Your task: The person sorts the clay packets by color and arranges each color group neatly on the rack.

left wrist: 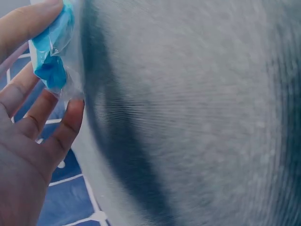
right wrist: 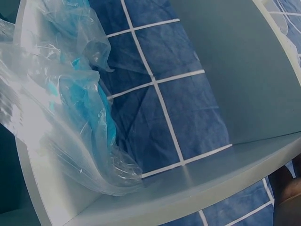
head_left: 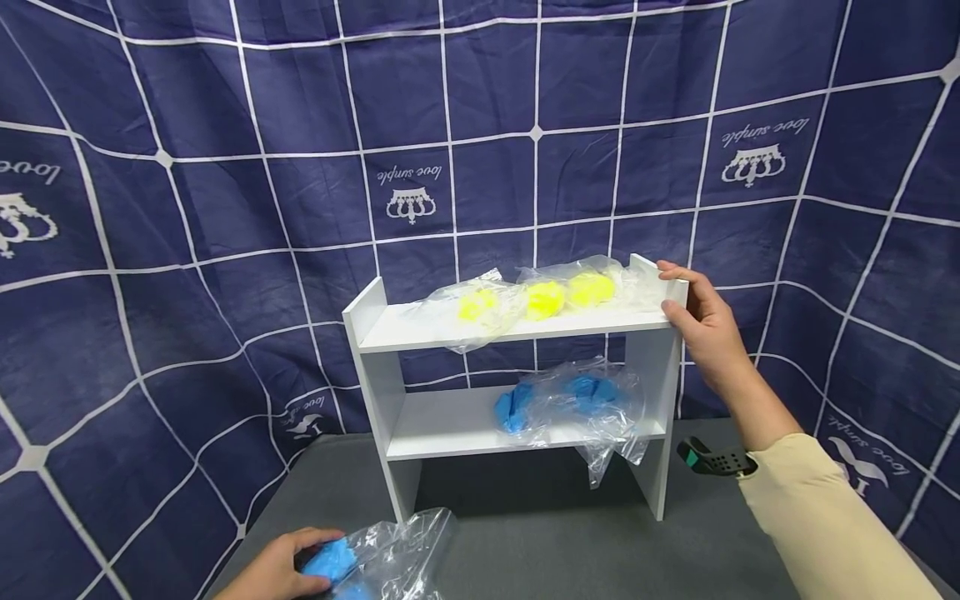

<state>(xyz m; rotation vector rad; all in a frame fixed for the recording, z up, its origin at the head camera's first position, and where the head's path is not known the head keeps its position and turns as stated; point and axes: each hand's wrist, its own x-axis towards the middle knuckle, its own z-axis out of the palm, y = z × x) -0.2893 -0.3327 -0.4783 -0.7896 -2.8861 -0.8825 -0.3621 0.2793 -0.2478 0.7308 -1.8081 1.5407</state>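
In the head view my left hand, low at the left, holds a clear plastic bag with bright blue lumps inside. Thumb and fingers pinch the bag's blue end in the left wrist view. My right hand grips the top of the right side panel of a white two-tier shelf. Along the upper tier lie clear bags with yellow lumps. Toward the right of the lower tier are clear bags with blue contents, one corner hanging over the front edge.
A dark grey surface carries the shelf. Navy cloth with white grid lines hangs behind and at both sides. Around my right wrist is a dark strap, beside a beige sleeve.
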